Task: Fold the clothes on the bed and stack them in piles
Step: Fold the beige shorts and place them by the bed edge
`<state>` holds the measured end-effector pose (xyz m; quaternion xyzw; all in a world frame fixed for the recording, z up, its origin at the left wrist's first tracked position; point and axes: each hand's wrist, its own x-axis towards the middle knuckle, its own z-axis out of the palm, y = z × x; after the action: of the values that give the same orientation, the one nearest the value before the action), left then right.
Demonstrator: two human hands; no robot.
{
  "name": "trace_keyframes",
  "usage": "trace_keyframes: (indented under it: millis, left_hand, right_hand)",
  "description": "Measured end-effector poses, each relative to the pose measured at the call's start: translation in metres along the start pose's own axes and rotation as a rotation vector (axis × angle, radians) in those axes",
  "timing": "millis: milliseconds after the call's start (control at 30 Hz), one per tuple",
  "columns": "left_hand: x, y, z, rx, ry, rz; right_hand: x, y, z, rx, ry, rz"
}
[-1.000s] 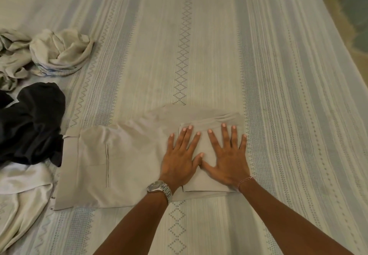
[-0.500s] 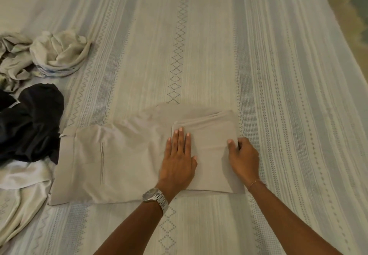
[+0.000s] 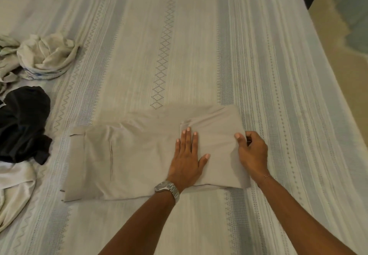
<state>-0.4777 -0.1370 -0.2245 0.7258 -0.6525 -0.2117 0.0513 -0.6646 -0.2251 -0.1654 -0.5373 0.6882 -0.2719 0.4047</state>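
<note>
- Beige trousers (image 3: 123, 159) lie flat on the striped bed (image 3: 179, 45), waistband to the left, a slit pocket showing on the seat; the leg end is folded back over itself on the right, making a doubled panel with a neat right edge
- Crumpled cream garment (image 3: 47, 55) sits bunched at the far left of the bed, unfolded, with a blue-patterned edge showing underneath
- Black garment (image 3: 22, 125) lies in a loose heap at the left edge, just beside the trousers' waistband
- White garment (image 3: 14, 187) is spread loosely at the near left, partly under the black one and cut off by the frame
</note>
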Motion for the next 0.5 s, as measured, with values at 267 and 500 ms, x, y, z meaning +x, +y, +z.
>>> trace_keyframes:
  millis: [267, 500]
  left_hand:
    - [0.031, 0.084, 0.005, -0.167, -0.101, 0.092]
    - [-0.001, 0.116, -0.087, -1.393, -0.153, -0.298]
  right_hand:
    - [0.011, -0.017, -0.081, -0.127, 0.077, -0.142]
    - [-0.044, -0.086, -0.060, -0.098, -0.036, -0.400]
